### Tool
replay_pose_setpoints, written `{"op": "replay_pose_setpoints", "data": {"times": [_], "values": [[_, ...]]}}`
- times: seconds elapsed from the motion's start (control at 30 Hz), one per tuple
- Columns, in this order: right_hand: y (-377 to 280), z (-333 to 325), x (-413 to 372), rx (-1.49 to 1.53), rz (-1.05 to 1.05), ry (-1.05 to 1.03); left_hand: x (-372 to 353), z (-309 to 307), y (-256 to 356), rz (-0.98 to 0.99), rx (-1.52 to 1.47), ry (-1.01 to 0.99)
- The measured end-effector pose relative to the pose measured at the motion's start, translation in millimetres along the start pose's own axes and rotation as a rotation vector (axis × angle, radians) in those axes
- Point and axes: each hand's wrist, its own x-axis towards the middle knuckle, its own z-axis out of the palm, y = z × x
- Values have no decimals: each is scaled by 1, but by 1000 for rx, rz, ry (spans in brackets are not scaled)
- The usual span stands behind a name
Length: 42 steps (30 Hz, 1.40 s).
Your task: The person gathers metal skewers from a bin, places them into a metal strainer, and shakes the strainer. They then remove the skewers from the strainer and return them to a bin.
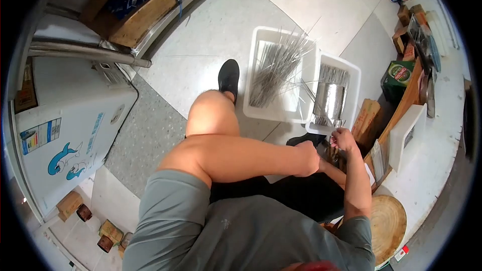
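My left hand (305, 159) is closed in a fist above my lap, its fingers turned away; what it holds, if anything, is hidden. My right hand (343, 139) is pinched at the near end of the smaller white tub (355, 78); anything between the fingertips is too small to make out. Inside that tub, thin metal skewers (333, 74) lie lined up beneath a shiny silver sheet or sleeve (330, 99). Beside it, a larger white tub (252, 65) holds a loose, tangled heap of thin metal skewers (278, 73), some sticking out over the rim.
At left stands a white appliance with dolphin stickers (75, 145). A wooden crate (143, 17) sits on a ledge behind. Along the right are a green box (399, 78), a wooden block (366, 118), a white tray (405, 138) and a round wooden board (386, 226).
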Motion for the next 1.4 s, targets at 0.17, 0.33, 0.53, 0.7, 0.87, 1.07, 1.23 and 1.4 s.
{"op": "replay_pose_setpoints", "data": {"times": [0.17, 0.33, 0.53, 0.7, 0.87, 1.07, 1.23, 1.4], "values": [[-4, 8, -18, 99, 45, -27, 4, 2, -2, 7, 1, 17], [5, 0, -43, 182, 57, -29, 1, -8, -2, 14, -12, -35], [-5, 10, -77, 333, 93, -60, 1, -7, 4, 109, -121, 103], [-12, 38, -77, 442, 7, -51, -4, -23, 4, 212, -247, 553], [-17, 39, -82, 404, -31, 46, 4, -23, -4, 113, -198, 461], [-10, 24, -79, 452, 34, -26, -5, -28, -4, 149, -246, 466], [-2, 50, -53, 484, -65, -81, -5, -27, -1, 197, -311, 609], [-97, 80, -104, 625, 8, -129, -1, -22, -2, 245, -356, 739]]}}
